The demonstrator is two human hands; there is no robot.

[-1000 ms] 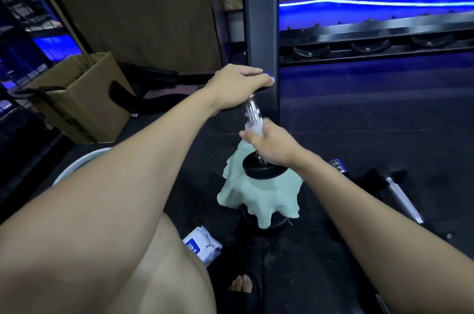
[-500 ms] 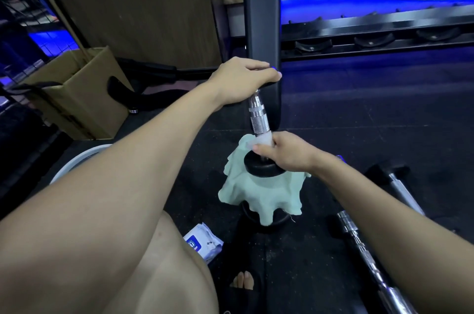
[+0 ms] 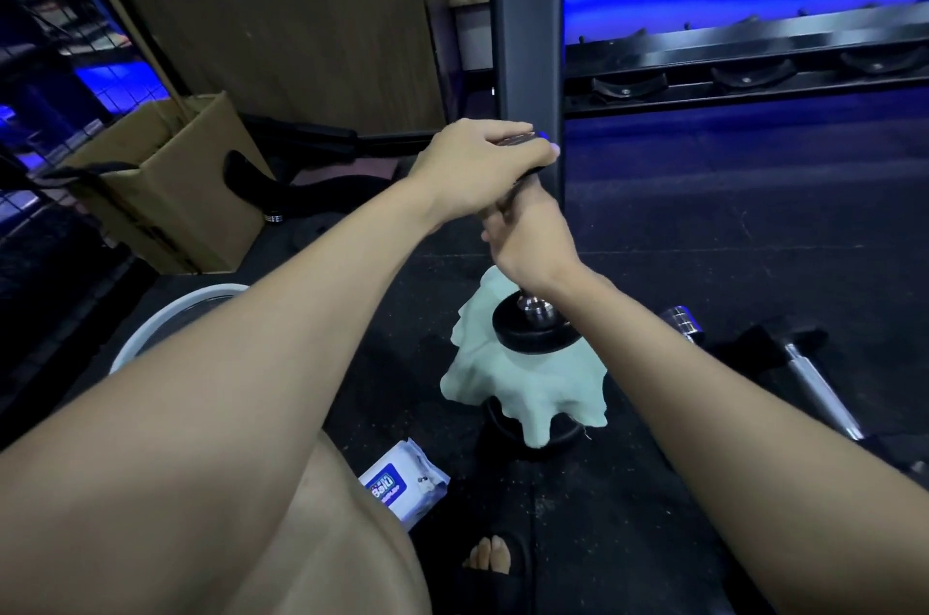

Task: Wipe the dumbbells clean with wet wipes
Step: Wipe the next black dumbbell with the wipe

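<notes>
A dumbbell [image 3: 534, 330] is stood on end on the dark floor [image 3: 729, 272], a pale green cloth [image 3: 523, 393] draped between its lower plates. Its top end is capped and steadied by the left hand [image 3: 482, 167], fingers clenched over it. The handle just below is wrapped by the right hand [image 3: 533, 237]; a wipe inside that grip cannot be made out. The handle-wiping step appears to be in hand. Next, a downward stroke along the shaft is called for, with the top held firm. A wipes pack [image 3: 404, 484] lies near.
</notes>
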